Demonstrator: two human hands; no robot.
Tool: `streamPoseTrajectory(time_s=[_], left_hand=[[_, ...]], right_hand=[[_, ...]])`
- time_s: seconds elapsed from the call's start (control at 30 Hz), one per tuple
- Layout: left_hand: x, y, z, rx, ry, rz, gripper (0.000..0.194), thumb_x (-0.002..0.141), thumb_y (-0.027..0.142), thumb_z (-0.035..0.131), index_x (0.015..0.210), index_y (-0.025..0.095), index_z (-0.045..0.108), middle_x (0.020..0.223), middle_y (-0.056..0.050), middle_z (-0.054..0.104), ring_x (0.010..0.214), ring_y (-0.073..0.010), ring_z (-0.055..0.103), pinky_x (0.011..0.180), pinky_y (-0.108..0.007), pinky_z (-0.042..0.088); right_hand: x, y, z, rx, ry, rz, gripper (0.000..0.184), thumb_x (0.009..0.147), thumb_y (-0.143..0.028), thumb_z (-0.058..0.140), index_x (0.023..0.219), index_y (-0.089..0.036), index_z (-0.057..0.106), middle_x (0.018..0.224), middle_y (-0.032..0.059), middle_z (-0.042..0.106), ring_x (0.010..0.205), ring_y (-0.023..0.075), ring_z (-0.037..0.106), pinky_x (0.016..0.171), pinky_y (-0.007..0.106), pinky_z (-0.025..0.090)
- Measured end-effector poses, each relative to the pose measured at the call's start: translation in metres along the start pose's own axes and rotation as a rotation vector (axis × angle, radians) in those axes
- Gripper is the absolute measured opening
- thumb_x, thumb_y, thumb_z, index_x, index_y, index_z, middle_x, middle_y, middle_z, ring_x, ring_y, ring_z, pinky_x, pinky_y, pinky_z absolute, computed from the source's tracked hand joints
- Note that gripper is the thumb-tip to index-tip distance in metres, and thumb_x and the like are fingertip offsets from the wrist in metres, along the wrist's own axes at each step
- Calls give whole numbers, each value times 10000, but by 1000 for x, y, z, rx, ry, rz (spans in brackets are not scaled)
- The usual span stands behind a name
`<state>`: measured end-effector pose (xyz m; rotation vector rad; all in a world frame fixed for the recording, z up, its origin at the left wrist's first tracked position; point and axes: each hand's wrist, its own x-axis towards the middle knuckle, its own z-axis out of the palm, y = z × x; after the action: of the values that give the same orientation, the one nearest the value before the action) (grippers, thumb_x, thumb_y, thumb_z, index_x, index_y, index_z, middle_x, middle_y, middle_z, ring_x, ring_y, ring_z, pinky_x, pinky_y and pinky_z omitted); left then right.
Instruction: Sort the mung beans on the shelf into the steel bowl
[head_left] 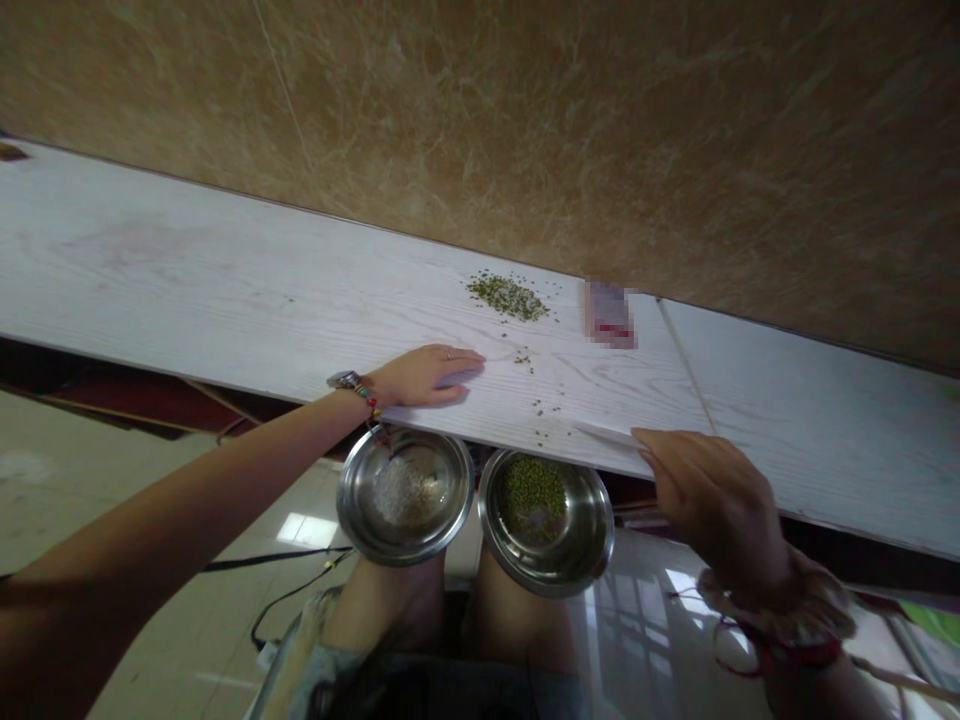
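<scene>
While our left hand (421,376) lies open on the white wood-grained worktop (375,290) and our right hand (712,500) grips a thin pale strip (604,433) at its front edge, we'd best draw the small green beans (510,298), piled near the back edge, forward gently.

L hand (420,378): thin ring (448,352) on one finger, approx. midway back from the tip. Behind the fingers, at the wrist, beaded bracelet (367,397) w/ red, yellow & greenish beads + dangling tassel (381,436); just beyond it, farther from the fingers, a silvery watch-like band (345,380), detail blurred. Forearm bare.

R hand (705,490): well behind the fingers, puffy, gathered beige scrunchie (823,603) round wrist; red band (806,655) next to it, w/ thin reddish cords (726,640) hanging loose.

Well back from both sets of fingers: bare knees, grey-blue garment (551,690) at lap.
</scene>
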<state>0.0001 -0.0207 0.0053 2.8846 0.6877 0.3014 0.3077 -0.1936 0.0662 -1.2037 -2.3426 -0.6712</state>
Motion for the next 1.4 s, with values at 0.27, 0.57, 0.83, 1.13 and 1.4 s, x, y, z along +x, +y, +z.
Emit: streamPoseTrajectory(time_s=[0.27, 0.57, 0.83, 1.13, 1.4], left_hand=[[1, -1, 1, -2, -14, -3, 451, 898, 370, 397, 1279, 138, 456, 1374, -103, 460, 1212, -202, 462, 1026, -328, 331], [-1, -2, 1, -9, -5, -2, 452, 905, 389, 394, 1292, 160, 441, 1379, -93, 457, 1229, -197, 446, 1025, -327, 327], [0, -1, 1, -12, -7, -5, 443, 901, 375, 404, 1280, 152, 452, 1375, -99, 461, 1213, -207, 462, 1022, -336, 332], [0, 1, -1, -12, -16, -11, 447, 898, 367, 404, 1285, 147, 446, 1375, -103, 460, 1226, -201, 450, 1023, -332, 334], [0, 1, -1, -25, -12, -11, 448, 903, 376, 409, 1289, 151, 448, 1373, -95, 464, 1220, -198, 456, 1028, -325, 332]], right_hand=[[7, -20, -22, 157, -13, -74, 228, 815, -6, 456, 955, -141, 575, 783, 55, 677, 747, 152, 616, 684, 288, 498], [14, -23, -18, 158, 14, -51, 276, 803, -3, 451, 990, -167, 571, 786, 39, 676, 724, 148, 616, 642, 286, 495], [16, -19, -12, 111, 38, -46, 300, 799, -11, 435, 1001, -168, 591, 771, 37, 677, 696, 150, 605, 609, 290, 477], [11, -22, -9, 180, 27, -73, 262, 814, -29, 457, 1017, -138, 581, 821, 59, 677, 770, 156, 612, 660, 295, 487], [13, -17, -9, 107, 39, -51, 289, 795, -18, 452, 1013, -154, 585, 798, 56, 680, 746, 169, 617, 639, 303, 488]])
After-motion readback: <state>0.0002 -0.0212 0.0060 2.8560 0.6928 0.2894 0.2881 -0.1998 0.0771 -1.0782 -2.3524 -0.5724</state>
